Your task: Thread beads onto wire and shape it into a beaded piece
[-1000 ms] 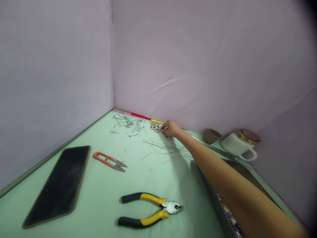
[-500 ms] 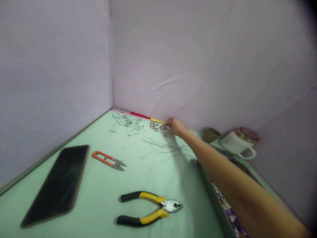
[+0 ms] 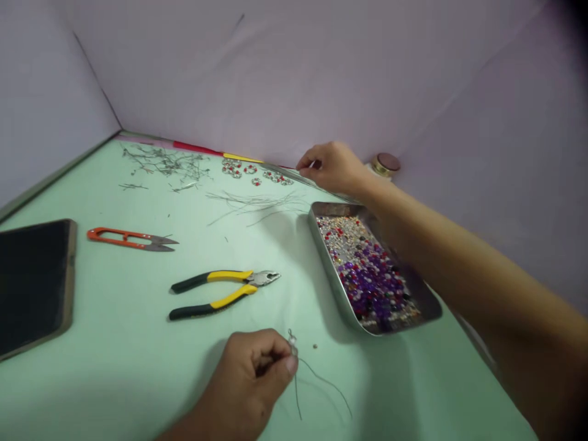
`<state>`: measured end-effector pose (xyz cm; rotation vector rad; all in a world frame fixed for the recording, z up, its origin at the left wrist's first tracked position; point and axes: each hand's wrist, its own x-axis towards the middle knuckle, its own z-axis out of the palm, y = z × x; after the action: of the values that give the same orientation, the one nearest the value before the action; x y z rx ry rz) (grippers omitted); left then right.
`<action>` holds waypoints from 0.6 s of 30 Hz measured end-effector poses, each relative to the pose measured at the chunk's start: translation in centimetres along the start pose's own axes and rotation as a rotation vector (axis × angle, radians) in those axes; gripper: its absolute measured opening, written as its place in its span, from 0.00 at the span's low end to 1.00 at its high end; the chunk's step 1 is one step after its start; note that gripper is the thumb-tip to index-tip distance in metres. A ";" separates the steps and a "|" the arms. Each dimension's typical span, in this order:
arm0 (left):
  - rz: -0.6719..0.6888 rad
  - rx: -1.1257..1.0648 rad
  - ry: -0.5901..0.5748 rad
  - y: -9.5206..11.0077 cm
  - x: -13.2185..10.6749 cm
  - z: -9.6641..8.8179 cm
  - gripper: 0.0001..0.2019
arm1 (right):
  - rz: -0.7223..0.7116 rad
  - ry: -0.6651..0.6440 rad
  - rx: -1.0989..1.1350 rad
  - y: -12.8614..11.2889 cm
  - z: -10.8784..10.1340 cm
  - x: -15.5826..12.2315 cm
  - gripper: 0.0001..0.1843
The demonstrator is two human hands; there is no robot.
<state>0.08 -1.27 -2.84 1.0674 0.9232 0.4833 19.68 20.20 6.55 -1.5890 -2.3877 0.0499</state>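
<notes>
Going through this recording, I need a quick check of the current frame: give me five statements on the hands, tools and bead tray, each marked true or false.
1. The left hand pinches a small wire piece with loose ends trailing. True.
2. The right hand is down inside the bead tray. False: it is past the tray's far end, close to the back wall.
3. The pliers lie with their handles spread apart. True.
4. The orange snips lie to the right of the pliers in the picture. False: they lie to the left.
5. Purple beads crowd the nearer part of the tray. True.
</notes>
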 end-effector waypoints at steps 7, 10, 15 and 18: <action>0.039 -0.122 0.071 0.3 -0.3 -0.7 0.11 | -0.009 -0.100 0.222 -6.3 -3.7 -13.3 0.06; 0.106 -0.296 0.072 0.9 -0.5 -1.5 0.11 | 0.021 -0.310 0.311 -9.0 -2.0 -18.0 0.09; 0.205 -0.401 0.117 1.9 -1.0 -2.0 0.09 | 0.134 -0.409 0.133 -11.4 1.7 -21.7 0.10; 0.228 -0.406 0.152 1.8 -0.9 -1.8 0.09 | 0.121 -0.456 0.091 -11.4 3.1 -22.3 0.12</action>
<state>-1.72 -0.22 -1.16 0.7734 0.7935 0.9104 16.72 -4.27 1.01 -1.8345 -2.5564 0.5951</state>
